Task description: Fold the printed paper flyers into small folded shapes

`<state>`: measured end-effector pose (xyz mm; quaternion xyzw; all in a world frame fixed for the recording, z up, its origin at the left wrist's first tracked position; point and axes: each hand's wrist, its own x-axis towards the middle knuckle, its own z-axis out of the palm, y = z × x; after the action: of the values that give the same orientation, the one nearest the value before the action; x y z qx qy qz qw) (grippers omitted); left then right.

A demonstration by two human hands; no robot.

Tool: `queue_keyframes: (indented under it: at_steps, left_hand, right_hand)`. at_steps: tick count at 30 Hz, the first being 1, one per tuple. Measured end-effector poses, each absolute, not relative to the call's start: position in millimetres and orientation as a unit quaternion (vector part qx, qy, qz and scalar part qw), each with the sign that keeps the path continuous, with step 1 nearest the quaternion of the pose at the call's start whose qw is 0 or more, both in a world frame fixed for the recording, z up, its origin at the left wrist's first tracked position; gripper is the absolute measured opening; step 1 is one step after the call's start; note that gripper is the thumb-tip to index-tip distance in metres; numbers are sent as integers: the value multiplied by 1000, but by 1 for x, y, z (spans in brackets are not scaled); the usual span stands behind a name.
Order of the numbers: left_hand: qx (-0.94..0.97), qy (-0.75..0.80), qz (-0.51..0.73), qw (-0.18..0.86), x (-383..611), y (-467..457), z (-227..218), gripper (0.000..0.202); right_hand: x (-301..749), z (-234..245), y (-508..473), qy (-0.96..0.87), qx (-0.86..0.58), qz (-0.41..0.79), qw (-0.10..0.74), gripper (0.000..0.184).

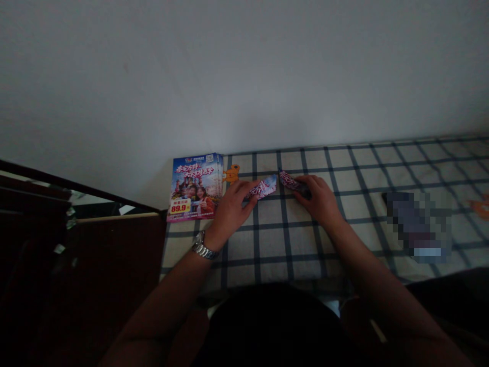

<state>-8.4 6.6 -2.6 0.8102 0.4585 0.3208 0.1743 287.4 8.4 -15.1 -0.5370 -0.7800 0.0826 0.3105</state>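
Observation:
My left hand (231,206), with a metal watch (204,246) at its wrist, pinches a narrow piece of printed flyer (267,187) between thumb and fingers. Opposite it, my right hand (321,200) grips another folded-looking piece of flyer (289,181). A thin gap shows between the two pieces; whether they join lower down I cannot tell. Both are held just above the checked cloth (269,250). To the left of my left hand lies a stack of colourful flyers (195,186) with large Chinese lettering and "89.9" on the top sheet.
A pale wall (267,76) rises behind the cloth-covered surface. On the right lies a dark, pixelated flat object (412,224). An orange bear print (231,174) shows on the cloth beside the stack. Dark brown furniture (114,265) stands at the left.

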Motion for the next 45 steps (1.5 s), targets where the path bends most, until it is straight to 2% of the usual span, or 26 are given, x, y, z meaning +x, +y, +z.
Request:
queue_keyframes:
  at_steps: [3,6,11,17,20,25,32,37,45]
  left_hand:
    - [820,450,310,172,-8,6,-4,55]
    - [818,448,311,185,-8,6,-6,60]
    - [796,447,354,203,-10,8,-10,58]
    - [792,438,382,188,-11,12,-9,44]
    - [791,438,380,193,-12,13,-8,42]
    - [791,430,381,209,-13,13,-9,39]
    - [763,470,394,202,-13,15,-13,44]
    - [779,470,382,163,-16,16,-8,40]
    - [763,487,385,180,-17,17,-10,41]
  right_hand:
    - [286,-17,9,-775,-546,71,311,34]
    - [286,-19,9,-769,-553,60,316,32]
    - [287,-14,7,-753,-548,70,358,36]
    - [284,-8,2,-767,-484,128,401,45]
    - [282,-8,0,-765,-465,160,416,43]
    - [282,-7,-1,-787,-422,185,409,39]
    - [283,-8,0,-813,-375,190,403,40]
    - [281,-12,-1,-833,-365,192,368,38]
    - [281,-14,0,-849,-371,161,341,38]
